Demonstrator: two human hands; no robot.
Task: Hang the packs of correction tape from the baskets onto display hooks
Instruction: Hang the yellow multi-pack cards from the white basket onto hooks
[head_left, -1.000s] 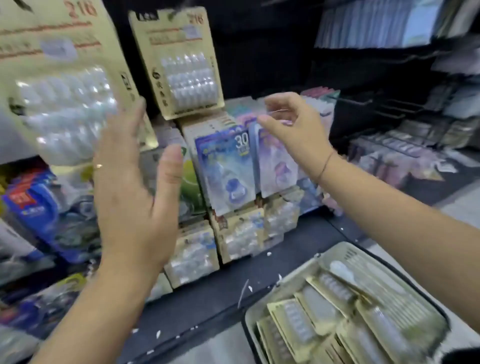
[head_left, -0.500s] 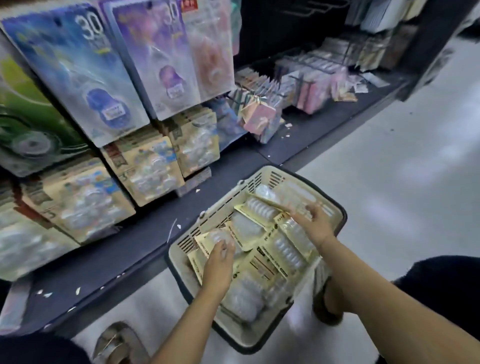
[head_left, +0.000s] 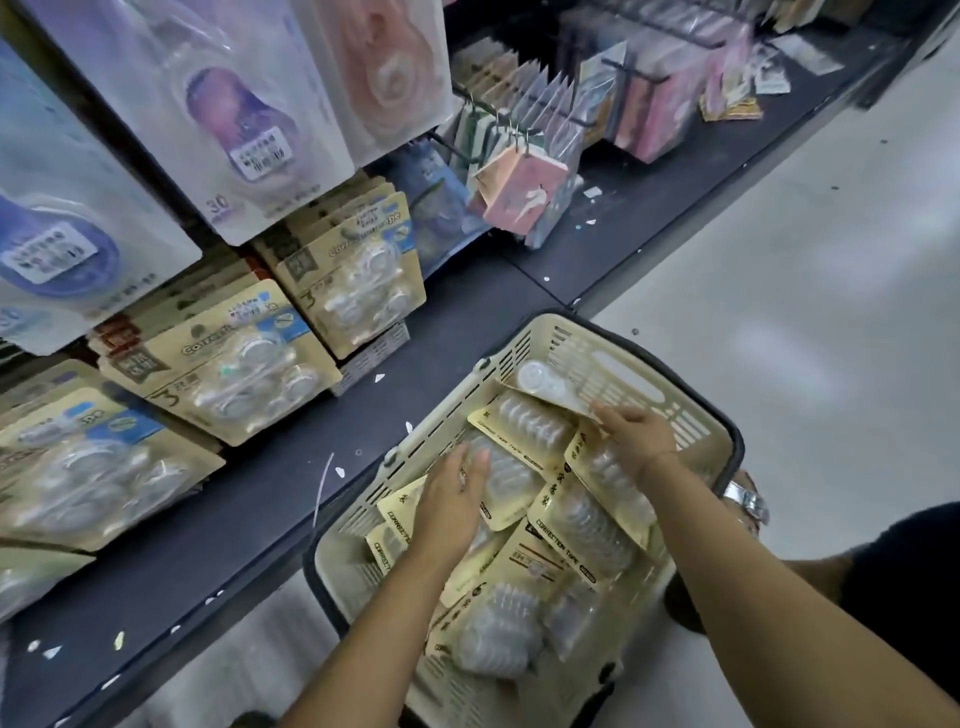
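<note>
While I steer from afar, the hung packs (head_left: 218, 364) fill the left of the frame. Their beige cards are stacked one behind another on prongs I cannot see, faces outward so the print can be read. Beneath them runs the dark shelf (head_left: 249, 499), speckled with paper scraps.

At lower centre the basket (head_left: 524, 348) sits just beside the shelf edge, placed there, I judge, to keep the reach to the display short. Inside it the packs of correction tape (head_left: 576, 525) lie heaped and overlapping, none sorted.

My left hand (head_left: 457, 499) lies with its fingers straight and together, pressed flat on a clear blister, probably to steady the heap.

Right of it, my right hand (head_left: 631, 434) curls its fingers over the lower corner of the leaning pack (head_left: 540, 382), which is propped against the basket's far wall. Pinching the card edge there would leave the hanging hole free. I judge this the picking step, with nothing yet lifted out.
</note>
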